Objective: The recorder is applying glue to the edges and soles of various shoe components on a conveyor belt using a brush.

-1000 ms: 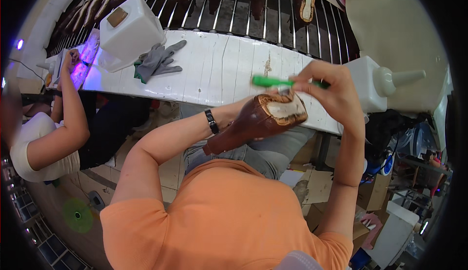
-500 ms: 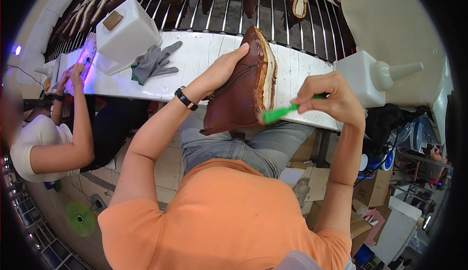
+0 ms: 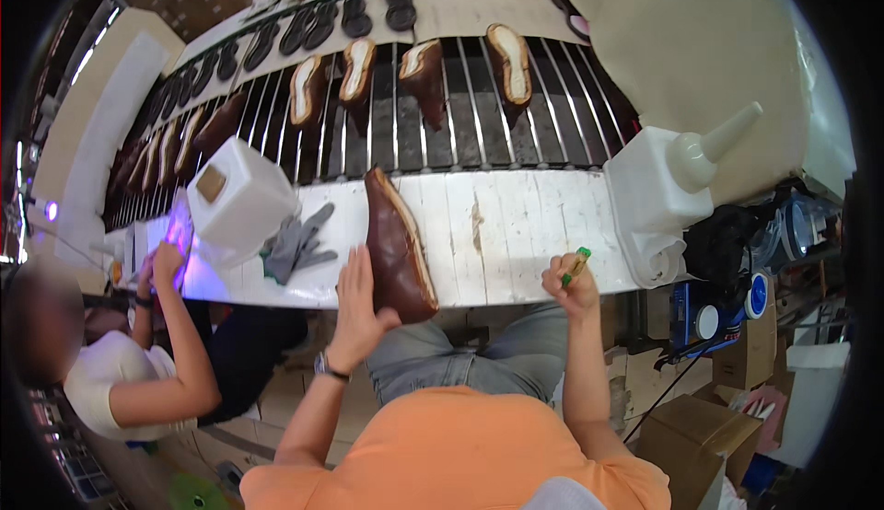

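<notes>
A brown leather boot (image 3: 398, 257) lies on the white bench at its front edge, its pale sole edge facing right. Against its left side rests my left hand (image 3: 354, 312), fingers stretched out flat and thumb spread apart near the lower end. To the right, away from the boot, my right hand (image 3: 573, 287) is closed around a small green brush (image 3: 578, 267); its bristles cannot be made out. A grey glove (image 3: 299, 245) lies to the left of the boot.
White plastic bottles stand left (image 3: 241, 202) and right (image 3: 649, 192) on the bench (image 3: 516, 225). Beyond it, several upturned boots (image 3: 509, 63) sit on a roller conveyor (image 3: 470, 142), with dark soles (image 3: 356, 17) farther back. A co-worker (image 3: 138, 372) sits at my left.
The boot has come down from being held up onto the bench. My left hand has loosened from its upper part to lie flat alongside. My right hand has drawn the brush away from the sole edge.
</notes>
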### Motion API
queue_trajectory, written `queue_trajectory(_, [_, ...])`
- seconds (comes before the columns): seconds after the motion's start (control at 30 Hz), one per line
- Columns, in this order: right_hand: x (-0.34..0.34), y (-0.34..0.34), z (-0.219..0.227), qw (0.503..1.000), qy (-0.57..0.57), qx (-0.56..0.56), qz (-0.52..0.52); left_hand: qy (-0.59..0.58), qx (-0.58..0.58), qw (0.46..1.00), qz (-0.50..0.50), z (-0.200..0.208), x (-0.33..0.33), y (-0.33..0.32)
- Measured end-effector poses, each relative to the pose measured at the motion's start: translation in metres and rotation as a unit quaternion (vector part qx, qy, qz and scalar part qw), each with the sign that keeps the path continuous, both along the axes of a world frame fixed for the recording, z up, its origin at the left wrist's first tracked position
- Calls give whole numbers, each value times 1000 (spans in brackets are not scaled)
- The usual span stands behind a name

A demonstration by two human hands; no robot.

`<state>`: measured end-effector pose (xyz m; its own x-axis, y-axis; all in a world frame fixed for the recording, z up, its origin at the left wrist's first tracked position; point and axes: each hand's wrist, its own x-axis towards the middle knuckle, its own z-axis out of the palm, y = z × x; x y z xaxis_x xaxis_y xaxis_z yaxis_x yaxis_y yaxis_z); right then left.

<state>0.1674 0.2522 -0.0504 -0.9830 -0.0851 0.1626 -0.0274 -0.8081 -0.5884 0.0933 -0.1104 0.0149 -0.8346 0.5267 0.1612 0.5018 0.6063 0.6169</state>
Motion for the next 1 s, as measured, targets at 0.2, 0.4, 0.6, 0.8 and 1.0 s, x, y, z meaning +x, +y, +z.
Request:
queue_trajectory(0.2, [2, -13, 7, 990, -105, 49, -78, 65, -191, 979, 40, -12, 15, 7])
queue_trajectory(0.4, [-43, -44, 46, 892, -77, 445, 25, 58, -213, 974, 45, -14, 11, 7])
queue_trajectory(0.6, [-80, -81, 37, 878, -92, 469, 26, 71, -180, 980, 41, -8, 7, 6])
queue_trajectory(0.8, [-81, -83, 44, 851, -74, 503, 129, 67, -152, 986, 25, -6, 5, 1])
queue_trajectory(1.0, [-46, -28, 43, 909, -79, 341, 224, -51, 0, 998, 27, 11, -8, 4])
